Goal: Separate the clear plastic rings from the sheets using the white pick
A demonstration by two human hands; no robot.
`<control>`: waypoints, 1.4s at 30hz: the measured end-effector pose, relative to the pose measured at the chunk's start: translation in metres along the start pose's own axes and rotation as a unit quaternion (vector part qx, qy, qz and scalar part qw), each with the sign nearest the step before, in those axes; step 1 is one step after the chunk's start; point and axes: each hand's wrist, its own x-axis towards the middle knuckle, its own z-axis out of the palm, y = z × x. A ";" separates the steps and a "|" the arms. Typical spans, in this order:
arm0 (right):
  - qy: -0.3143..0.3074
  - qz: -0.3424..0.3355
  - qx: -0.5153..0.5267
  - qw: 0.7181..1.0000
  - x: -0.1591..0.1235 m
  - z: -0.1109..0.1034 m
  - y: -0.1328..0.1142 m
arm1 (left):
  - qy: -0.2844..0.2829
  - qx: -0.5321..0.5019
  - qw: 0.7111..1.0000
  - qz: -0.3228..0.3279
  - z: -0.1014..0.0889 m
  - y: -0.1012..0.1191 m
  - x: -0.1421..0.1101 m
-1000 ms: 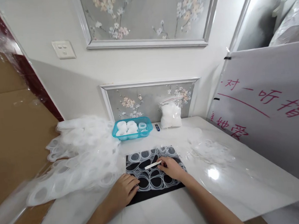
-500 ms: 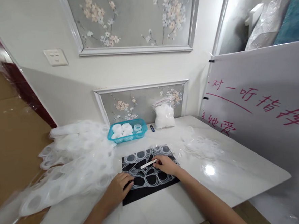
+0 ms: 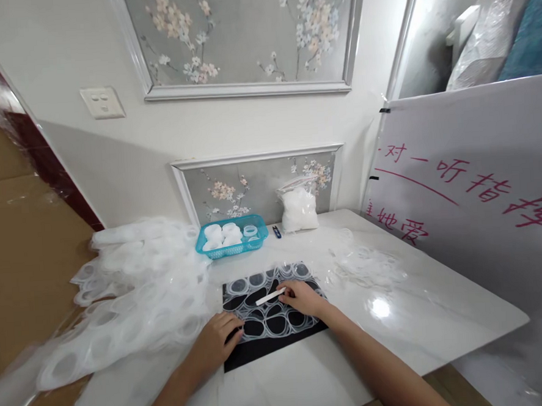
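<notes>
A black mat (image 3: 248,354) lies on the white table under a translucent plastic sheet (image 3: 278,324) with several ring-shaped outlines and holes. My left hand (image 3: 220,339) rests at the mat's left edge, its thumb and forefinger closed on the near left edge of the sheet. Over the middle of the sheet my right hand (image 3: 302,299) grips a slim white stick-like tool (image 3: 268,297), which points left and lies low across the rings. The tool's right end is hidden in my fingers.
Stacked translucent ring sheets (image 3: 134,297) cover the left side. Behind the mat stand a blue basket (image 3: 232,251) of white rings, small nail clippers (image 3: 277,232) and a bag of white pieces (image 3: 299,208). Loose clear scraps (image 3: 369,264) lie right. A board (image 3: 476,258) borders the table.
The view has shifted very slightly. Both hands, the white tool and the sheet keep nearly the same positions.
</notes>
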 end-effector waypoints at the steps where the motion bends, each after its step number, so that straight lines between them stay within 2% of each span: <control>1: 0.000 -0.001 0.002 1.000 0.000 0.000 0.000 | -0.001 0.001 1.000 -0.001 0.000 0.000 0.000; 28: -0.006 0.006 0.008 1.000 0.002 0.000 0.002 | -0.040 -0.002 0.999 -0.025 -0.002 0.000 0.000; 42: -0.006 0.003 -0.005 1.000 0.001 0.000 0.004 | -0.041 0.000 0.999 -0.026 0.003 -0.004 -0.002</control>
